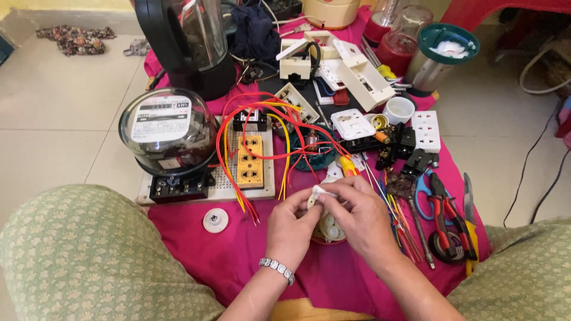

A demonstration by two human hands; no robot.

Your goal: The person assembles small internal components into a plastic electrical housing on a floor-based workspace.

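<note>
My left hand (291, 224) and my right hand (360, 214) meet over a magenta cloth (238, 255), both pinching a small white round plastic fitting (319, 193) between the fingertips. A metal bracelet (277, 268) circles my left wrist. Under the hands lies a white perforated disc-like part (328, 229), partly hidden. Just beyond the fingers is a yellow-and-red screwdriver handle (348, 166). Red and yellow wires (238, 190) trail from a board to the left of my hands.
A domed electric meter (168, 128) and yellow sockets (250, 160) sit on a white board at left. White switch plates (426, 131), pliers (446, 217), scissors (423, 193), tape roll (443, 246) lie right. A black blender jar (187, 44) stands behind. A white round cap (215, 220) lies near left.
</note>
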